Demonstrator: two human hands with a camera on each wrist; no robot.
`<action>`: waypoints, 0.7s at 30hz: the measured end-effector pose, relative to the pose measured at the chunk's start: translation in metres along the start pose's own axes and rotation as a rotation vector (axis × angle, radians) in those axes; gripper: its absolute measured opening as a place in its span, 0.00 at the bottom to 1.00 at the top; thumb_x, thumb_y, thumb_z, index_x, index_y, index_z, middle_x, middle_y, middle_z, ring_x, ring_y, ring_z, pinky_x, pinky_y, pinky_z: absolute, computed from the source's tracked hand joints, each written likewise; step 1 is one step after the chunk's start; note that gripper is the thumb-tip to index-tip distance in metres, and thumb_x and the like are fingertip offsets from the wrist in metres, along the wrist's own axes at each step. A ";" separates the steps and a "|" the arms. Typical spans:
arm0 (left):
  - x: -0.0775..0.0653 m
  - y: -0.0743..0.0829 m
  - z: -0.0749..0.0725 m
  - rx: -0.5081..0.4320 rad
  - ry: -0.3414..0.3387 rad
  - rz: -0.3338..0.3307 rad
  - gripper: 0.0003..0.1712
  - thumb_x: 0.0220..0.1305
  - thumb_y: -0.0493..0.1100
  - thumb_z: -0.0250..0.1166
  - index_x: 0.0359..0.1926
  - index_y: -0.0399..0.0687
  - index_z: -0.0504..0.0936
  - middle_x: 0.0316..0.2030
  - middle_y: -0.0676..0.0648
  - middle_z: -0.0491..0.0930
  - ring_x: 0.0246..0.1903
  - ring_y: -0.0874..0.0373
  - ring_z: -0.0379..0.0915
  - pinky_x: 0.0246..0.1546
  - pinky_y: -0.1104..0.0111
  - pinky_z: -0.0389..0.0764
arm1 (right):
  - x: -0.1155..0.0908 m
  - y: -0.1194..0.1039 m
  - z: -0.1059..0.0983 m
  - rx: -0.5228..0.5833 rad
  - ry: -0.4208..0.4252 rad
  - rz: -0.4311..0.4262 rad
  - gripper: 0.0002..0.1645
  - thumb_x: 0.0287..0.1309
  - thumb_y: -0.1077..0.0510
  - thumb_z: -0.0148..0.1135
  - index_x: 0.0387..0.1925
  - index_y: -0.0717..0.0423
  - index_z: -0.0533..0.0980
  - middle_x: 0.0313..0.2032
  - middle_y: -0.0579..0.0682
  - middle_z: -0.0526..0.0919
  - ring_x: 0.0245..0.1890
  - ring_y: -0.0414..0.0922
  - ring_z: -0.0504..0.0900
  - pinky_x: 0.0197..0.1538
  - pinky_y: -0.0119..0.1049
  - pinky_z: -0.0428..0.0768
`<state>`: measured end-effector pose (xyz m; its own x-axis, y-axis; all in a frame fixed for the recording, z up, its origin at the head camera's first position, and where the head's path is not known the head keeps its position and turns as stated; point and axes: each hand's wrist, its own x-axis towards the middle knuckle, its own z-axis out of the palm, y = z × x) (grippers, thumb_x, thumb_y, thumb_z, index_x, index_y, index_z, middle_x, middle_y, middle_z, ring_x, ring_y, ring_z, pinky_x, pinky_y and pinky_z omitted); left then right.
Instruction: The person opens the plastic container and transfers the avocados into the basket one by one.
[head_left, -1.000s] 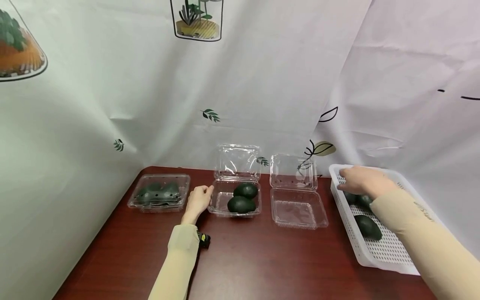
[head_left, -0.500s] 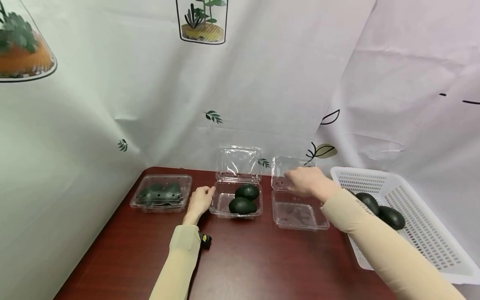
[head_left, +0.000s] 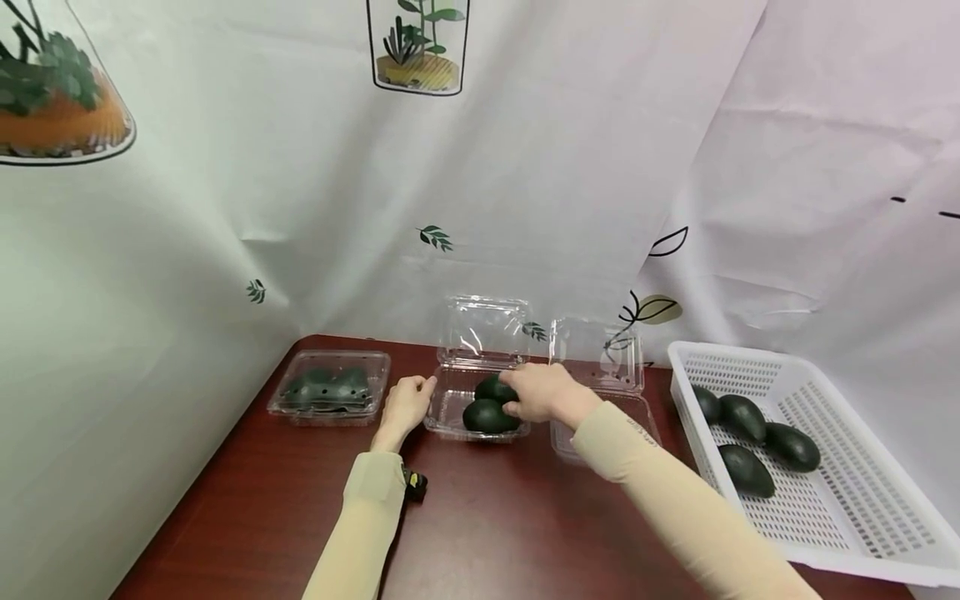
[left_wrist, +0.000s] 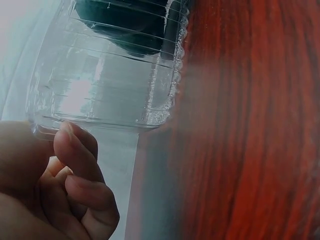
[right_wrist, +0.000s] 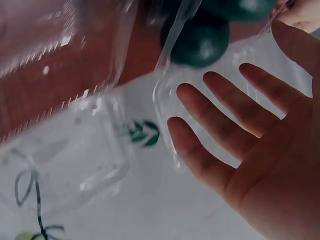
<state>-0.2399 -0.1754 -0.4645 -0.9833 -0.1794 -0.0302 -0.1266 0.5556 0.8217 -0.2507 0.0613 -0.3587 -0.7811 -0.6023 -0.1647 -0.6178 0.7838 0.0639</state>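
A: Shall we begin with the biggest? We see a dark red table (head_left: 480,533) in front of a patterned cloth (head_left: 570,167); on our right stands a white basket (head_left: 832,508) holding four avocados.

B: Then our sleeved forearms; the left forearm (head_left: 362,525) runs up from the bottom edge, while the right forearm (head_left: 667,492) slants in from the lower right, across part of the far-right box (head_left: 596,354); the middle box (head_left: 450,408) has its lid raised, and the lidded box (head_left: 328,387) sits to its left with dark green shapes inside.

A: And our hands?

B: Our left hand (head_left: 407,407) is at the middle box's left side; our right hand (head_left: 546,393) hangs over its right side, palm towards the wrist camera.

A: Where do the two avocados (head_left: 489,417) lie, measured from our fingers?

B: In the right half of the middle box, one in front of the other; our right fingers (right_wrist: 215,120) are spread just beside them, overlapping them in the head view; we cannot tell whether they touch; our left fingers (left_wrist: 72,142) pinch the box's edge near a corner, apart from the fruit.
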 end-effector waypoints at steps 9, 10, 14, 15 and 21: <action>-0.002 -0.001 0.000 0.012 -0.001 0.006 0.24 0.75 0.53 0.52 0.29 0.40 0.79 0.16 0.49 0.75 0.14 0.54 0.66 0.20 0.63 0.65 | 0.010 -0.022 0.019 0.056 0.003 -0.016 0.26 0.57 0.40 0.66 0.55 0.42 0.75 0.44 0.47 0.77 0.40 0.47 0.79 0.37 0.48 0.75; -0.001 -0.001 0.000 0.015 0.003 0.006 0.24 0.75 0.54 0.52 0.29 0.40 0.79 0.16 0.49 0.76 0.15 0.54 0.67 0.21 0.63 0.66 | 0.011 -0.024 0.021 0.055 0.002 -0.016 0.27 0.57 0.40 0.66 0.56 0.42 0.75 0.45 0.47 0.76 0.40 0.47 0.79 0.37 0.48 0.75; 0.000 -0.002 0.001 0.024 0.012 0.001 0.24 0.75 0.54 0.52 0.29 0.41 0.78 0.16 0.49 0.75 0.15 0.53 0.69 0.22 0.62 0.66 | 0.016 -0.030 0.030 0.068 0.012 -0.025 0.29 0.58 0.42 0.65 0.59 0.43 0.73 0.46 0.49 0.74 0.38 0.48 0.80 0.37 0.48 0.76; 0.000 -0.002 0.001 0.026 0.014 0.000 0.24 0.75 0.54 0.52 0.28 0.41 0.78 0.16 0.49 0.75 0.15 0.53 0.69 0.22 0.62 0.66 | 0.018 -0.031 0.032 0.073 0.017 -0.027 0.29 0.58 0.42 0.64 0.60 0.43 0.72 0.47 0.49 0.74 0.39 0.48 0.80 0.37 0.48 0.77; 0.002 -0.001 0.002 0.030 0.023 0.005 0.24 0.75 0.54 0.52 0.28 0.42 0.78 0.16 0.49 0.75 0.15 0.53 0.67 0.22 0.62 0.66 | 0.028 -0.036 0.039 0.129 0.034 -0.042 0.30 0.61 0.48 0.62 0.65 0.44 0.69 0.50 0.50 0.75 0.41 0.50 0.80 0.38 0.50 0.78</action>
<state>-0.2419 -0.1749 -0.4662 -0.9808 -0.1946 -0.0131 -0.1260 0.5808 0.8043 -0.2466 0.0225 -0.4043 -0.7586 -0.6383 -0.1307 -0.6352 0.7692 -0.0698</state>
